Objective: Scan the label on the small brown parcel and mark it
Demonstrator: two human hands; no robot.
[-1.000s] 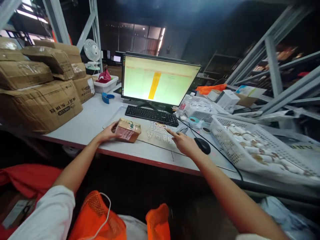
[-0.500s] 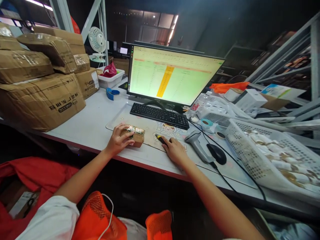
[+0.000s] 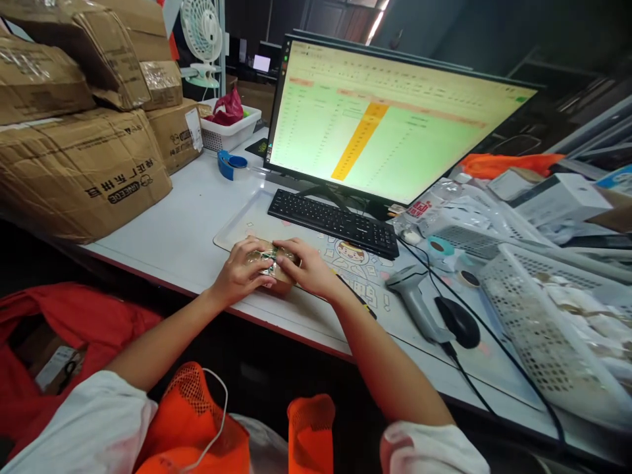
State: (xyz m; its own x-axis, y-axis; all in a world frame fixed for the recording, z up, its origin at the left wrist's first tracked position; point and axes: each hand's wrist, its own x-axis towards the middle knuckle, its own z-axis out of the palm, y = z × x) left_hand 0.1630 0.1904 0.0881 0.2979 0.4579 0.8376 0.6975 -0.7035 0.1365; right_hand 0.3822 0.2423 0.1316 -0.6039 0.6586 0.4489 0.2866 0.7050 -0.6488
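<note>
A small cardboard box (image 3: 282, 284) wrapped in shiny tape sits on a printed desk mat (image 3: 241, 227) near the table's front edge. My left hand (image 3: 241, 273) grips its left side, and my right hand (image 3: 305, 264) presses on its right side and top. Most of the box is hidden under my fingers. A thin dark tool (image 3: 356, 297), probably a box cutter, lies on the mat just beyond my right wrist.
A keyboard (image 3: 333, 224) and a monitor (image 3: 390, 118) stand behind the mat. To the right are a barcode scanner (image 3: 415, 303), a mouse (image 3: 458, 322) and a white perforated basket (image 3: 548, 336). Large cardboard parcels (image 3: 79, 171) are stacked at the left.
My right hand has moved left onto the box, and the thin tool is no longer in it. The box now sits between both hands. The view has tilted and shifted.
</note>
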